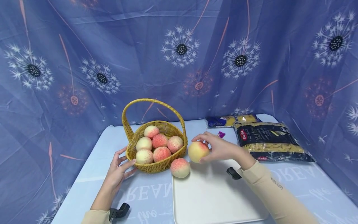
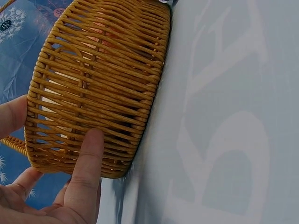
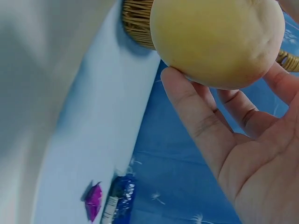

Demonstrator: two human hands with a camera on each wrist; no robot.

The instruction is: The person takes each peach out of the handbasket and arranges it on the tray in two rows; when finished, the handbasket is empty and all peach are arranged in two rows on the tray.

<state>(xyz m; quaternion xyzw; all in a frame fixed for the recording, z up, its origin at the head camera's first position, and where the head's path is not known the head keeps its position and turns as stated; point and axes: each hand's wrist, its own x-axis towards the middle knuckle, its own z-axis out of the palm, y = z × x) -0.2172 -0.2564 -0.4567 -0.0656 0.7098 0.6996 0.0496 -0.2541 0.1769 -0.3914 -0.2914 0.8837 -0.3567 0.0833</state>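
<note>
A yellow wicker basket (image 1: 156, 168) with a tall arched handle stands on the table, with several peaches (image 1: 161, 154) inside. At its near left end my left hand (image 1: 117, 171) holds the basket, its thumb by the rim. The left wrist view shows those fingers (image 2: 86, 172) spread against the woven wall (image 2: 103, 93). To the right of the basket, my right hand (image 1: 216, 147) grips a yellow peach (image 1: 198, 151) with a red blush, raised over the back of a white tray (image 1: 215, 193). Another peach (image 1: 180, 168) sits at the tray's back left corner, close to the basket.
Behind the right arm lie a large black-labelled bag of pasta (image 1: 271, 140) and a blue pasta packet (image 1: 233, 120). A small purple wrapped sweet (image 1: 221, 134) lies near the right hand. A blue dandelion-print curtain (image 1: 139, 62) hangs at the table's back.
</note>
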